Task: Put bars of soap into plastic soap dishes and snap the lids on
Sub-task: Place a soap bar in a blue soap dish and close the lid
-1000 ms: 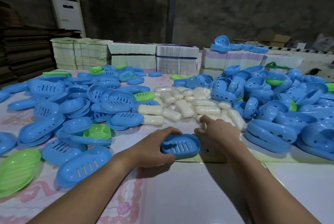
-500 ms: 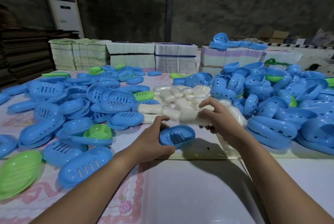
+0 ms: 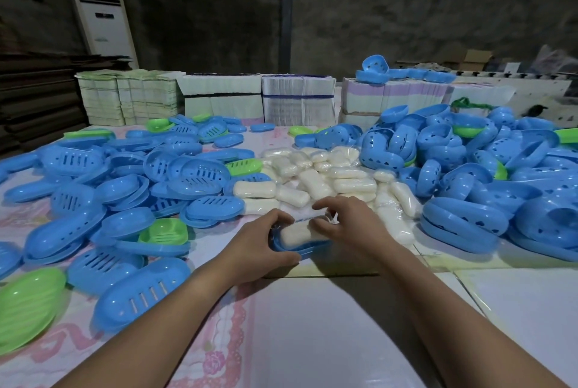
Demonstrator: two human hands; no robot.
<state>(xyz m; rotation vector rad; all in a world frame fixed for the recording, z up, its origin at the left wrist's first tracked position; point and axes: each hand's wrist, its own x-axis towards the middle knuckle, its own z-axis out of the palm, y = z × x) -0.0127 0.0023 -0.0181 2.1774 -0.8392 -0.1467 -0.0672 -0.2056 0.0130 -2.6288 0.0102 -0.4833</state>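
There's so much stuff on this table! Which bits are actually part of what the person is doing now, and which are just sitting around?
In use:
- left hand gripping the blue soap dish
- right hand setting the soap bar into it
- pile of soap bars
- heaps of blue dish parts

Just lying about:
- bundled paper stacks
- standing air conditioner
- cardboard box

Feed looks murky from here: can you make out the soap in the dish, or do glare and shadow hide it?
Head view: soap bar in the blue dish reads clearly; back wall dark; forearm shadows on the table; wide-angle bending at edges.
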